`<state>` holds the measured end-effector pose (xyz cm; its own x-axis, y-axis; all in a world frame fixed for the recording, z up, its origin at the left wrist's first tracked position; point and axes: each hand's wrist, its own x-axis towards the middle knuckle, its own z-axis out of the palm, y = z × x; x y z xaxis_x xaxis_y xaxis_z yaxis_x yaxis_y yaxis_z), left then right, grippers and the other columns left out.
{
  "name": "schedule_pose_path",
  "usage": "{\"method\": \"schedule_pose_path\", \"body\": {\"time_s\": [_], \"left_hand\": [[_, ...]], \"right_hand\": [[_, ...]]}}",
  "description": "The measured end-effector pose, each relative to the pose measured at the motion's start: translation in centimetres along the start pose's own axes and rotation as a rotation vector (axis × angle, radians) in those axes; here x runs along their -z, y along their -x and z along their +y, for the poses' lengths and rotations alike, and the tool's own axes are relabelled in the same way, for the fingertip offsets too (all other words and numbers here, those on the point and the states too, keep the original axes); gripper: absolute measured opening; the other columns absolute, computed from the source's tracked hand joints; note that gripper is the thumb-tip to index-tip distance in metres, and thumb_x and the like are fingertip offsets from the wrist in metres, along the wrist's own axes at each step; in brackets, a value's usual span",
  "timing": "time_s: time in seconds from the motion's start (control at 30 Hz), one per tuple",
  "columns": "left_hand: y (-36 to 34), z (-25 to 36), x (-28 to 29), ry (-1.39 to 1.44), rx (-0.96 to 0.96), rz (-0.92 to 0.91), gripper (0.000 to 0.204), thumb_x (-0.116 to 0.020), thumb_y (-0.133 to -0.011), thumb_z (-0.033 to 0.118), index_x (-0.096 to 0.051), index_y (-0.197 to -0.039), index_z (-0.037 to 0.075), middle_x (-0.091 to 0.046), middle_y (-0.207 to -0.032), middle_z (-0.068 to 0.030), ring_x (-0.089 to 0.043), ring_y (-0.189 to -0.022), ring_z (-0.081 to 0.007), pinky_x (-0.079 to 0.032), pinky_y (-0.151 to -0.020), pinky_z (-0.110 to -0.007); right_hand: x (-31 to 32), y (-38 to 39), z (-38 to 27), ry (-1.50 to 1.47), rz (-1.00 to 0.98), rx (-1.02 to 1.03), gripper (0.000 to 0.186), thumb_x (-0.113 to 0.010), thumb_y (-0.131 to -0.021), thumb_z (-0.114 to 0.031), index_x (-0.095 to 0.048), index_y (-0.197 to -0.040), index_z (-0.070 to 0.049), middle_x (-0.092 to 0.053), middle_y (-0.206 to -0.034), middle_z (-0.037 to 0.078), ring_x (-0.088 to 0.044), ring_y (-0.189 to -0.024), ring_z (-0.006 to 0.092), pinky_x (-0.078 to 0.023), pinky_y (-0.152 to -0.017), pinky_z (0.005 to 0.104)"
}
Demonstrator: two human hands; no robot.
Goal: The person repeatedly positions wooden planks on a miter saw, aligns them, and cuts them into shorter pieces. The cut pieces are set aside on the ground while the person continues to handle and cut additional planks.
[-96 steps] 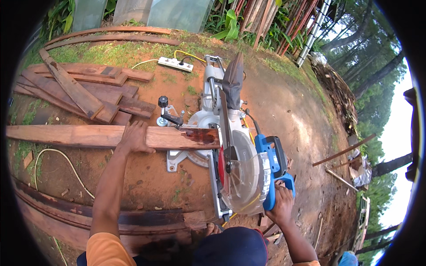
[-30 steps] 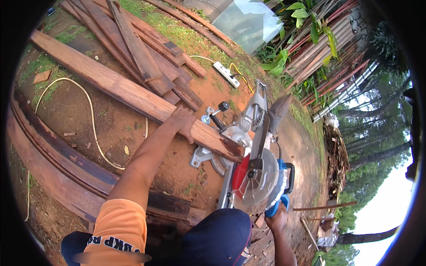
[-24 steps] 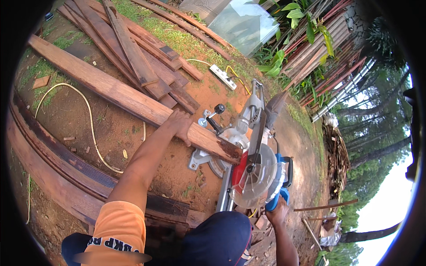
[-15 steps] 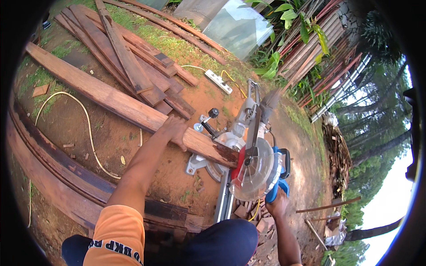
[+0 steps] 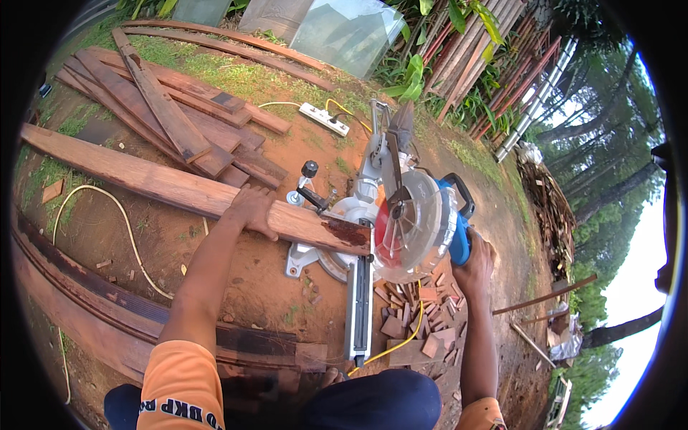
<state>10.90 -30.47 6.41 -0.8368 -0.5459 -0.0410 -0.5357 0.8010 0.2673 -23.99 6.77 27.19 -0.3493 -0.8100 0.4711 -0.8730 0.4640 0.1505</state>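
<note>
A long reddish-brown wooden plank (image 5: 158, 178) lies across the base of a mitre saw (image 5: 362, 210), its dark-stained end beside the blade guard. My left hand (image 5: 251, 209) grips the plank from above, fingers wrapped over its edge, a short way left of the saw. On the saw's right side my right hand (image 5: 476, 264) is closed around the blue saw handle (image 5: 460, 247). The clear round guard (image 5: 408, 226) covers the blade, with a red part showing behind it. A black-knobbed clamp (image 5: 309, 170) stands behind the plank.
Stacked planks (image 5: 172, 115) lie at the far left, more boards (image 5: 93, 301) at the near left. Small wood offcuts (image 5: 423, 322) are piled right of the saw rail. A white power strip (image 5: 324, 119) and a yellow cord (image 5: 387, 351) lie on the dirt. Glass sheets (image 5: 347, 36) lean behind.
The saw head has lifted and swung right with my right hand on its handle, uncovering more of the rail and offcuts. My left hand stays on the plank. The whole view has shifted.
</note>
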Motion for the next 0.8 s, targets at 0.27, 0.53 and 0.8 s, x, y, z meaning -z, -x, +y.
{"method": "schedule_pose_path", "body": {"time_s": [0.27, 0.53, 0.8], "left_hand": [[0.2, 0.1, -0.3, -0.005, 0.016, 0.043, 0.105, -0.094, -0.048, 0.066, -0.064, -0.126, 0.002, -0.067, -0.13, -0.0189, -0.061, -0.128, -0.0372, -0.042, -0.112, -0.05], [4.2, 1.3, -2.1, -0.117, -0.048, 0.073, 0.11, -0.094, -0.05, 0.064, -0.061, -0.132, -0.003, -0.049, -0.159, -0.0253, -0.04, -0.152, -0.0421, -0.023, -0.13, -0.056], [9.2, 2.9, -3.4, -0.058, -0.109, -0.058, 0.098, -0.097, -0.048, 0.047, -0.059, -0.124, -0.003, -0.034, -0.169, -0.0276, -0.025, -0.161, -0.0445, -0.013, -0.133, -0.063]], "right_hand": [[4.6, -7.8, 2.2, 0.116, 0.371, -0.103, 0.077, -0.078, -0.086, -0.011, -0.046, -0.155, -0.007, -0.057, -0.15, 0.014, -0.051, -0.14, 0.0366, -0.029, -0.123, 0.0541], [-9.0, 12.7, 0.9, -0.554, 0.226, -0.509, 0.046, -0.071, -0.094, -0.004, -0.061, -0.138, -0.001, -0.065, -0.124, 0.019, -0.065, -0.112, 0.0343, -0.053, -0.092, 0.0463], [-19.4, 16.3, -4.1, -0.779, -0.055, -0.559, 0.019, -0.075, -0.095, -0.018, -0.081, -0.11, -0.009, -0.077, -0.099, 0.015, -0.072, -0.073, 0.027, -0.057, -0.067, 0.037]]}}
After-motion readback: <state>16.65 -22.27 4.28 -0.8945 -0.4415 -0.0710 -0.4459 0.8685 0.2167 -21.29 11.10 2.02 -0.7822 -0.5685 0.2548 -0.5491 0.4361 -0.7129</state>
